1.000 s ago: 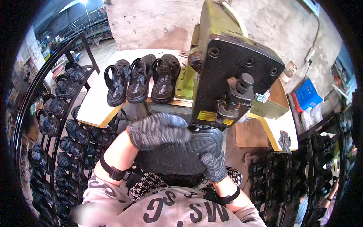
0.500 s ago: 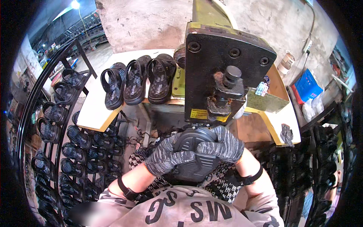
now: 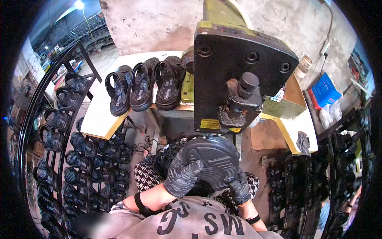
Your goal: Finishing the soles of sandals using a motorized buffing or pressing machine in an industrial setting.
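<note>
A black sandal (image 3: 215,161) is held sole up under the head of a black machine (image 3: 215,75), its ridged tread facing me. My left hand (image 3: 182,175), in a grey knitted glove, grips its left side with the thumb laid on the sole. At the lower right edge, my gloved right hand (image 3: 240,189) has its fingers closed around the rim. The strap side is turned away and hidden. Whether the sandal's far end touches the machine, I cannot tell.
Three black flip-flops (image 3: 142,89) stand in a row on the white table (image 3: 99,119), left of the machine. Racks filled with sandals (image 3: 77,159) flank me on both sides. A grey glove (image 3: 303,142) lies on the right tabletop, near an open box (image 3: 284,107).
My right hand has slid from the sandal's upper right down to its lower right edge. The sandal has tilted, and my left hand has shifted slightly lower along its side.
</note>
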A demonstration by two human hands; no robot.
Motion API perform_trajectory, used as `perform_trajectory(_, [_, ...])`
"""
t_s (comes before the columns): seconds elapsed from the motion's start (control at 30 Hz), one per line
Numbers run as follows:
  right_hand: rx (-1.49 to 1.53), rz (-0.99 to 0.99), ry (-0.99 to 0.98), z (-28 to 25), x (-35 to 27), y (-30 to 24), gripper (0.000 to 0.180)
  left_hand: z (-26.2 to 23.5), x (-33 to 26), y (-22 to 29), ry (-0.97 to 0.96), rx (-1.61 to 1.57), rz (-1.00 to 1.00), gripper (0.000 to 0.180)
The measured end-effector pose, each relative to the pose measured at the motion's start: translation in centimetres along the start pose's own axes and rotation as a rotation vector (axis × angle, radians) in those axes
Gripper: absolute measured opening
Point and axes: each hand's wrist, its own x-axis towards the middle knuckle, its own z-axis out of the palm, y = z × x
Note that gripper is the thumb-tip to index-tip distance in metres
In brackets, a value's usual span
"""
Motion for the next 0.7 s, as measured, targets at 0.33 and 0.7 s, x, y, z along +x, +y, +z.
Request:
perform_trajectory(0.33, [0.507,-0.143,0.341,-2.1,2.3,-9.5,0.066,-1.7,-0.1,0.1,-0.141,0.4,0.09,0.069])
perform_trajectory(0.7, [0.196,-0.265,-0.016,8.7,1.9,-10.2,0.092,-5.8,-4.2,0.4,0.152,0.048,0.024,0.085])
